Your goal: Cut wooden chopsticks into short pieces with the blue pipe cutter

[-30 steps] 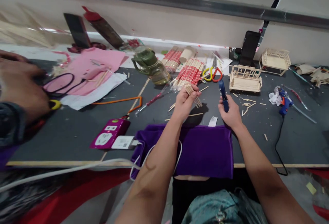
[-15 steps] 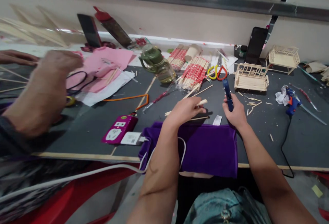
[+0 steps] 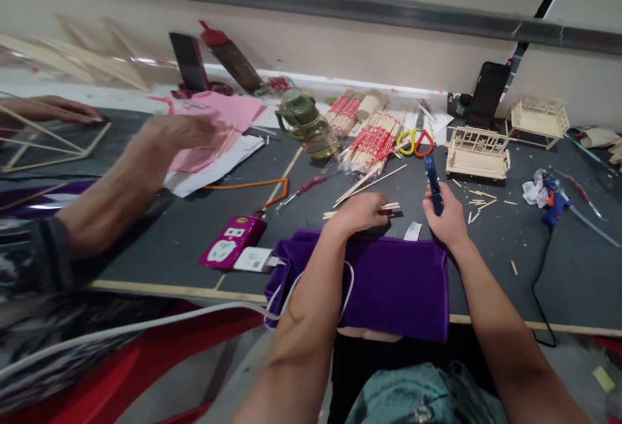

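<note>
Left hand: and from my head camera, down it comes! My left hand has turned palm-down, low over the desk; a second ago it held the bundle up on end. Fingers curled in tight around sticks, ends poking out to the right. Whether my knuckles touch the desk, I can't tell.
Meaning: I'd call it a change of level; the bundle now lies flat beside the loose ones, apart from my tool.
Right hand: no such drama here. My right hand keeps its wrap on the blue tool, held upright; whether its blades gape, too small to tell.
Neighbour: a co-worker's hand has swung across to the pink paper, the other hand by a stick frame.
Sticks, counted: two ends at least in my grip, the rest hidden; three or more loose sticks just behind my hand; short bits on the right, roughly ten, too bunched for certain.
Packs: two, red-and-white, the near pack and the far pack.
Models: two, a bench and a second piece behind it.
Singles: one glue gun, one jug, one purple cloth before me.
Phones: two, right phone and left phone, both propped.
</note>
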`<state>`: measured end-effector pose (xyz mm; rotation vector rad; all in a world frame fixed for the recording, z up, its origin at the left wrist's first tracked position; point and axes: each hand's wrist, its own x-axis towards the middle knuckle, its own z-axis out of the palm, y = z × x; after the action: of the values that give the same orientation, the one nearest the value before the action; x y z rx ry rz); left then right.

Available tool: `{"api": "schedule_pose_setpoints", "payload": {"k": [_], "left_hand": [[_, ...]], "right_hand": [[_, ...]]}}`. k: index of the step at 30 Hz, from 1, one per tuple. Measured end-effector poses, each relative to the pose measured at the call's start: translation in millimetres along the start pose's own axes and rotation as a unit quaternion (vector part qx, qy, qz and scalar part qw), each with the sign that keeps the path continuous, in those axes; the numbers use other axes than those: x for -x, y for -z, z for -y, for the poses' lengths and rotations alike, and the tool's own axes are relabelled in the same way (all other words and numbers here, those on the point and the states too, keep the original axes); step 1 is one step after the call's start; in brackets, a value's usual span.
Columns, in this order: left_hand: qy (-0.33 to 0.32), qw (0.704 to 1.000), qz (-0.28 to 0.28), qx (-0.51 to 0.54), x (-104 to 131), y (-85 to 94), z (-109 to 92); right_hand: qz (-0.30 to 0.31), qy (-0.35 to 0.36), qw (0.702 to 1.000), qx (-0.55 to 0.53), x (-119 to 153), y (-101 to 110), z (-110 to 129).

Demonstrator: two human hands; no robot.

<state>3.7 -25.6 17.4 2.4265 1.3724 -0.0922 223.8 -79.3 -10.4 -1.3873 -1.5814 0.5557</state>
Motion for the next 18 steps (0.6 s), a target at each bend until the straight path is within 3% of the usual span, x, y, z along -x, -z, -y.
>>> {"api": "schedule_pose_setpoints", "payload": {"k": [3,6,8,10,12,14,16,18], "left_hand": [[0.054,0.991,-0.114,0.036,-6.0,3.6,0.5],[0.128,0.963,-0.229,0.068,-13.7,9.2,7.3],[0.176,0.942,-0.279,0.069,-16.9,11.3,15.2],[0.188,0.935,-0.288,0.081,-16.7,10.6,24.4],[0.136,0.956,-0.228,0.129,-13.2,7.7,32.2],[0.031,0.976,-0.105,0.188,-8.1,4.2,35.5],[-0.064,0.975,0.011,0.211,-3.8,2.1,32.8],[-0.115,0.973,0.075,0.187,-1.5,1.6,25.5]], "right_hand": [[-0.008,0.0,1.0,-0.002,-1.3,-0.5,-0.7],[-0.017,-0.002,1.0,-0.005,-3.0,-1.2,-2.4],[-0.024,-0.004,1.0,-0.008,-4.3,-1.9,-4.2],[-0.031,-0.009,0.999,-0.009,-5.5,-2.4,-6.2],[-0.035,-0.014,0.999,-0.011,-6.7,-2.4,-7.7],[-0.037,-0.017,0.999,-0.016,-7.7,-1.9,-8.5],[-0.038,-0.019,0.999,-0.025,-8.2,-1.3,-8.8],[-0.038,-0.021,0.999,-0.03,-8.6,-0.9,-9.0]]}}
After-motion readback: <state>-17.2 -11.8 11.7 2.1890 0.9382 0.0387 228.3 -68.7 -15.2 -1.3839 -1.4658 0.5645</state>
